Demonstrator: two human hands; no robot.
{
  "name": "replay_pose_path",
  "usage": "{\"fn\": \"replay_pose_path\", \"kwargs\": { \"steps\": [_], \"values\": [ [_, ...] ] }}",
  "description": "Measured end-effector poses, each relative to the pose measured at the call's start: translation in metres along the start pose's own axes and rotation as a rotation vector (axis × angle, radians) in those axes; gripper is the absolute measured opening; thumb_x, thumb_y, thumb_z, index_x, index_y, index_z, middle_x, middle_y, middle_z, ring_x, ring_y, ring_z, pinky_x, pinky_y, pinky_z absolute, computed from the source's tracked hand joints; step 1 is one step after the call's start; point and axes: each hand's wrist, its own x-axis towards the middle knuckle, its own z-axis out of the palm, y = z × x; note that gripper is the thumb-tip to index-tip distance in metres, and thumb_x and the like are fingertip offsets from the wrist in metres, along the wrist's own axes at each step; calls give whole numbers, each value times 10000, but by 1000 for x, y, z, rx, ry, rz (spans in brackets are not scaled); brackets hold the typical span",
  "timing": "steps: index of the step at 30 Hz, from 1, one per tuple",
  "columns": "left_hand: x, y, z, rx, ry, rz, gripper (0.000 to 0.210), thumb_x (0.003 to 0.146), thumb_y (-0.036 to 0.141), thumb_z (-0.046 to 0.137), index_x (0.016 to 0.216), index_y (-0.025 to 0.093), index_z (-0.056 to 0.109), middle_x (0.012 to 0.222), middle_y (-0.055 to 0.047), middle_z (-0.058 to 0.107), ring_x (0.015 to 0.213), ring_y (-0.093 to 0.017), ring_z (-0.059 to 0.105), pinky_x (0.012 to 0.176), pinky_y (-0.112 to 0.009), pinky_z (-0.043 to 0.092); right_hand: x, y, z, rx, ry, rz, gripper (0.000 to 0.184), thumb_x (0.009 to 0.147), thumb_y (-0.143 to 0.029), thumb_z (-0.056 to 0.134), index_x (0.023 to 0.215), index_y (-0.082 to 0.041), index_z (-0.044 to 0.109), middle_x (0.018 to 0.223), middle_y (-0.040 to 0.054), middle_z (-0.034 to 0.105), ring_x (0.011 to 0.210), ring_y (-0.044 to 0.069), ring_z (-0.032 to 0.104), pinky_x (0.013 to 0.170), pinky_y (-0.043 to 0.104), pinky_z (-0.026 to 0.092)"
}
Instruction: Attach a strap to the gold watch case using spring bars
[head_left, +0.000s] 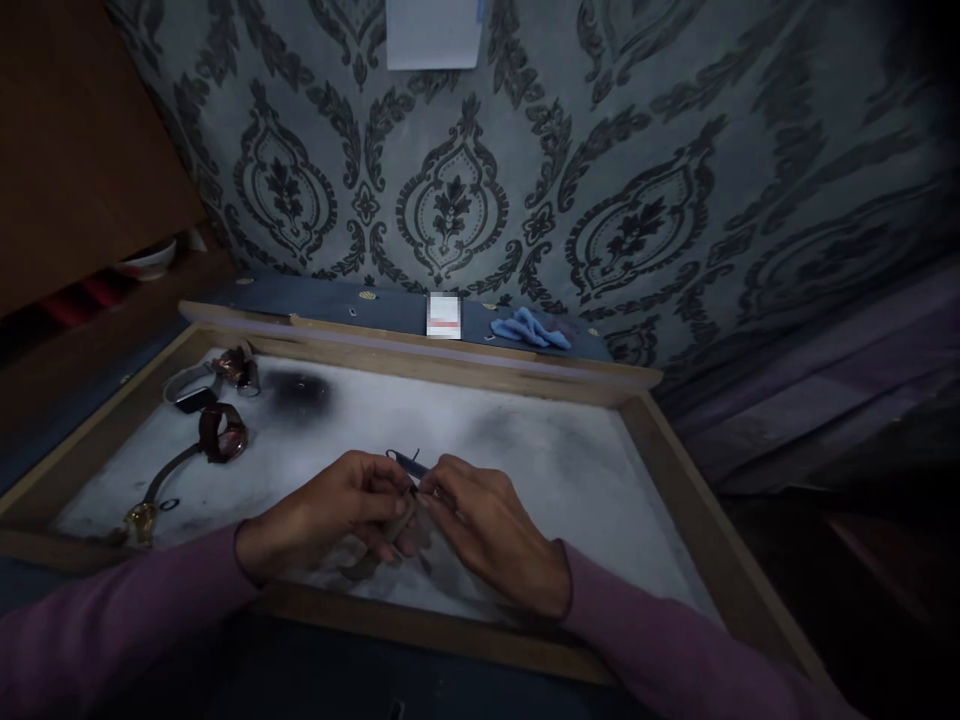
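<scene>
Over the white floor of a shallow wooden tray [675, 475], my two hands meet at the fingertips. My left hand [330, 510] is closed, thumb and fingers pinching a tan strap [401, 520] that looks like a watch strap and hangs beneath the fingers. My right hand [487, 520] is closed too, its fingertips pressed together against the strap's upper end; what they grip is hidden. Just beyond the fingertips a slim dark piece [407, 463] with a thin loop at its end shows; I cannot tell whether it is held.
At the tray's left are a silver watch [196, 398], a rose-gold watch [236, 368], a brown-strapped watch [223, 437], a gold watch [141, 520] and a small dark ring [171, 504]. Behind the tray are a small white box [444, 316] and a blue cloth [529, 328], before a patterned wall [450, 200].
</scene>
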Motion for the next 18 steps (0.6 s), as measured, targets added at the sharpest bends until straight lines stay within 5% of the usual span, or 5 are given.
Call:
{"fn": "replay_pose_path", "kwargs": {
  "steps": [7, 18],
  "values": [
    [4, -7, -3, -86, 0, -16, 176, 734, 241, 698, 828, 123, 608, 722, -46, 692, 638, -189, 710, 495, -215, 489, -2, -4, 1, -119, -62, -112, 211, 966, -175, 373, 858, -177, 554, 745, 44, 593, 619, 142, 538, 545, 268, 408],
    [3, -6, 1, -69, 10, -5, 196, 743, 274, 708, 819, 121, 612, 719, -35, 689, 652, -184, 717, 521, -208, 507, -1, -1, 3, -103, -35, 1, 173, 946, -173, 419, 833, -176, 551, 727, 46, 596, 593, 145, 538, 533, 260, 368]
  ]
}}
